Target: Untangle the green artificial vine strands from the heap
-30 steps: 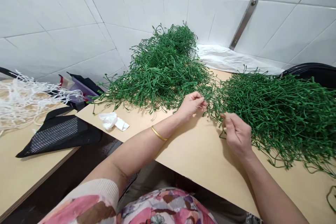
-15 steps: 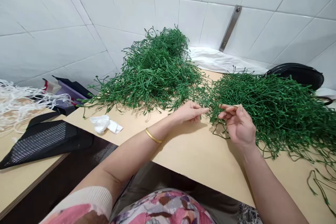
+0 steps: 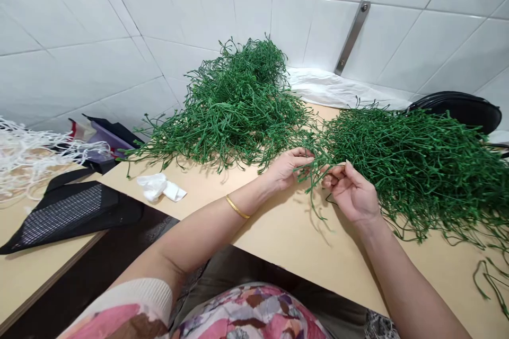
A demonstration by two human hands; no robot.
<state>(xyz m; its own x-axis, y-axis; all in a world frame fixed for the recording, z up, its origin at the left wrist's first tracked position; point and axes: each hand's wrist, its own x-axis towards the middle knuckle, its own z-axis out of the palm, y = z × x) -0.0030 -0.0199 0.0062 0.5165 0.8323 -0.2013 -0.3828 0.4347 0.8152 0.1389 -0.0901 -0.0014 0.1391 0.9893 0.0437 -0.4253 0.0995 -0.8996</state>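
Note:
Two heaps of thin green strands lie on the pale table: a tall left heap (image 3: 238,100) and a wide right heap (image 3: 417,164). Between them, my left hand (image 3: 291,167) pinches a small bunch of green strands (image 3: 316,169), with a gold bangle on that wrist. Close on the right, my right hand (image 3: 352,190) has its fingers curled at the same bunch, palm turned up. A few strands of the bunch dangle over the table. Some fingertips are hidden among the green.
A crumpled white tissue (image 3: 161,188) lies left of my forearm. White strands (image 3: 35,156) and a black mesh bag (image 3: 71,217) are on a second table at left. Behind the right heap sits a black case (image 3: 457,108); white cloth (image 3: 338,87) lies along the tiled wall.
My left hand has gone from pointing at the strands to pinching a bunch. My right hand has moved slightly left. Strands now hang between the hands.

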